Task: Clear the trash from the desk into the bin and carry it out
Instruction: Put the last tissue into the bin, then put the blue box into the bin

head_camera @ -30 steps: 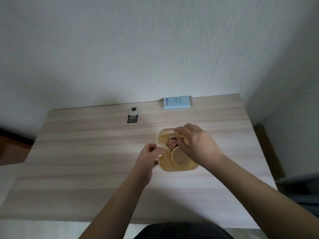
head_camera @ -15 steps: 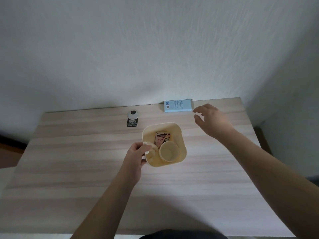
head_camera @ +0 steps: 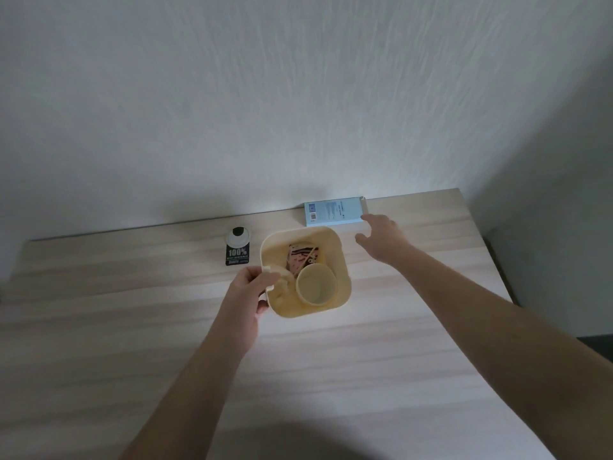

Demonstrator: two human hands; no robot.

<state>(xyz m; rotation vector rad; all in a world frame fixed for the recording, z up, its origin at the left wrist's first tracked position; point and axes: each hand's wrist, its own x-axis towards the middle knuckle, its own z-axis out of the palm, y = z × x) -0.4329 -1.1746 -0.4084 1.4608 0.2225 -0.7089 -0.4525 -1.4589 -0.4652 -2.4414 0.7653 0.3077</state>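
A small cream-yellow bin stands on the wooden desk. Inside it lie a paper cup and a pink printed wrapper. My left hand grips the bin's left rim. A light blue box lies flat against the wall at the back of the desk. My right hand is stretched out with fingers spread, its fingertips at the box's right end, holding nothing. A black and white hang tag printed "100%" lies left of the bin.
A white wall runs along the desk's far edge. The desk's right edge drops to a dark floor beside another wall.
My right hand left the bin and reached back and right to the blue box. My left hand kept hold of the bin's rim as the bin shifted left and toward the wall.
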